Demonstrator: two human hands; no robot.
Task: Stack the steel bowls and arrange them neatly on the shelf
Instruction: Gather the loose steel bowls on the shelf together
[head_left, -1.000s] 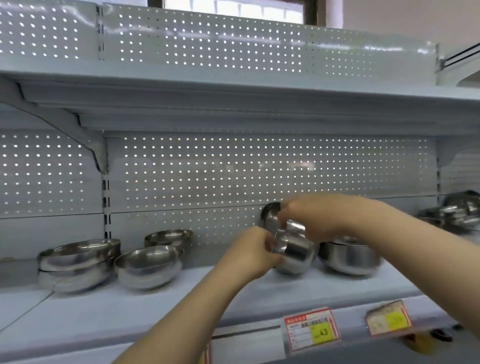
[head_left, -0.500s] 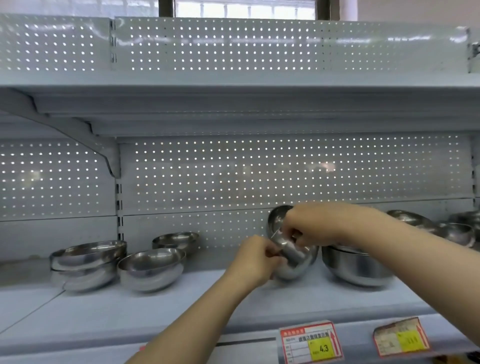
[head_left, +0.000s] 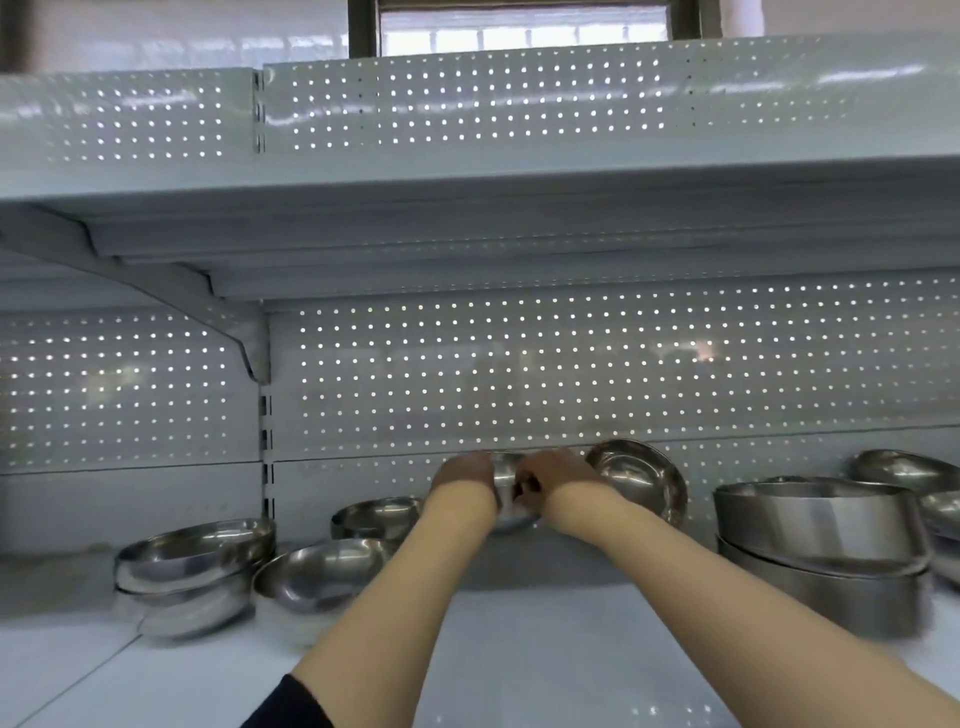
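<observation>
Steel bowl (head_left: 511, 499), held nearer before, now sits deep by the pegboard (head_left: 519, 374), both hands' (head_left: 462, 475) (head_left: 553, 475) grip closed on it.

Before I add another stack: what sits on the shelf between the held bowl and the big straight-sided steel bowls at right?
Head view: a tilted round steel bowl against the perforated back panel.
</observation>
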